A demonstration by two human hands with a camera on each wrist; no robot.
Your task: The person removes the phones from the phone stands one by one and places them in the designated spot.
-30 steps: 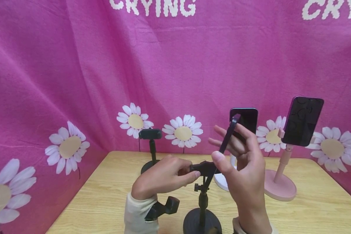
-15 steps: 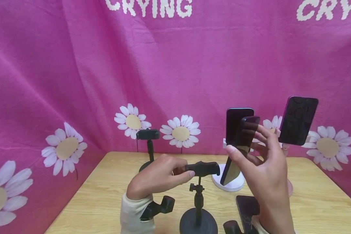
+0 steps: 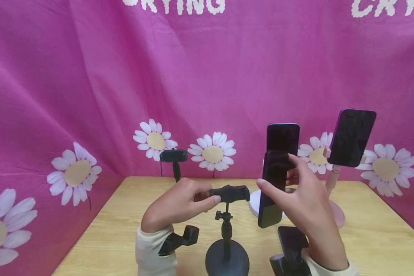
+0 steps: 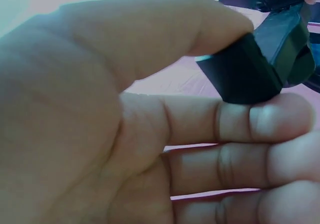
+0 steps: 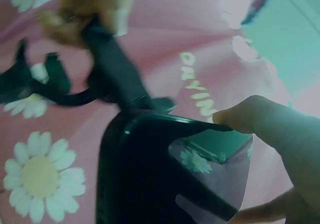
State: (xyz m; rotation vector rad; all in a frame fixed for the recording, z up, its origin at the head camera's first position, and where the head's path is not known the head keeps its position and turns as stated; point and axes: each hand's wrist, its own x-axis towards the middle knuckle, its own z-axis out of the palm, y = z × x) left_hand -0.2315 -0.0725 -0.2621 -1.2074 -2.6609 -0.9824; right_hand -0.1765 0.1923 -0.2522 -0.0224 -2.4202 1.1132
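Observation:
My left hand pinches the left end of a black phone clamp on top of a black stand. In the left wrist view, thumb and index finger hold the end of that clamp between them. To the right, my right hand holds a black smartphone upright by its edges, thumb on one side and fingers on the other. The right wrist view shows the thumb at the edge of this smartphone, whose dark screen reflects a flower. The smartphone is apart from the clamp in the head view.
A white stand bears a phone behind the held one. Further right, a pink stand carries another phone. Another black stand is at the back left. A dark phone lies on the wooden table by my right wrist.
My right hand has brought the smartphone from beside the clamp out to the right, turning its screen from edge-on to face me. The left hand keeps its pinch on the clamp.

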